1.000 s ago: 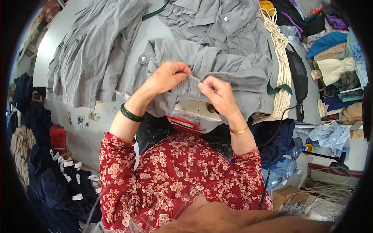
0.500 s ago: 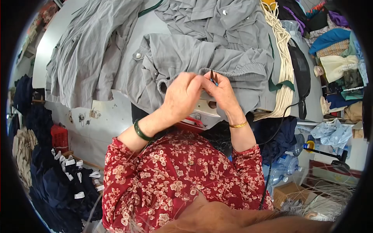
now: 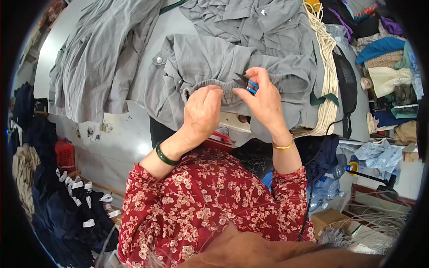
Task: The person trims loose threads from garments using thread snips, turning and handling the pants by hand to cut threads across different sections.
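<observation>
A grey garment (image 3: 196, 58) with a gathered elastic waistband (image 3: 290, 84) lies in front of me on the table. My left hand (image 3: 203, 111), with a green bangle at the wrist, is closed at the near edge of the waistband, pinching the grey cloth. My right hand (image 3: 263, 96), wearing a gold bracelet, grips small snips (image 3: 248, 85) with blue handles. Their dark blades are apart and point up and left, just above the waistband. A white snap button (image 3: 159, 60) shows at the garment's left.
More grey garments (image 3: 98, 58) lie at the left and far side of the table. A bundle of cream cords (image 3: 328, 71) runs down its right side, beside a black strap (image 3: 346, 89). Dark blue cloth and a red basket (image 3: 65, 156) stand at the lower left.
The snips have come into clear view in my right hand, which has moved right, away from my left hand. My left hand has shifted down and is closed at the waistband.
</observation>
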`<move>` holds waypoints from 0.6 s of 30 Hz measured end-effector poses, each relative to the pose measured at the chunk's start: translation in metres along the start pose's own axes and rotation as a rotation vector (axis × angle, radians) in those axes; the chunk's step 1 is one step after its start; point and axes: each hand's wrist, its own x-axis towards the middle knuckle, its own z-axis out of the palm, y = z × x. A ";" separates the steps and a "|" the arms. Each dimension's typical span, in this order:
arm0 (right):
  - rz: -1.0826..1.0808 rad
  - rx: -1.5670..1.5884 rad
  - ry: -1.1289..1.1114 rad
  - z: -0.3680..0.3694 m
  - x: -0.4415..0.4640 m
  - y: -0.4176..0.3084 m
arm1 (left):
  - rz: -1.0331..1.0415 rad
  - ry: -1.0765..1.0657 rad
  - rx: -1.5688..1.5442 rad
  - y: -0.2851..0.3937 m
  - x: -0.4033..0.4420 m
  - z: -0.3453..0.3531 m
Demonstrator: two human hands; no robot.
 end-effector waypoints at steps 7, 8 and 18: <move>-0.168 0.028 -0.008 -0.013 -0.012 -0.005 | -0.333 -0.087 -0.297 0.006 0.013 -0.014; -0.253 -0.067 0.002 -0.013 -0.014 -0.006 | -0.354 -0.093 -0.315 0.007 0.013 -0.014; -0.621 -0.580 0.152 -0.006 -0.016 -0.018 | -0.237 -0.048 -0.233 0.013 0.001 -0.010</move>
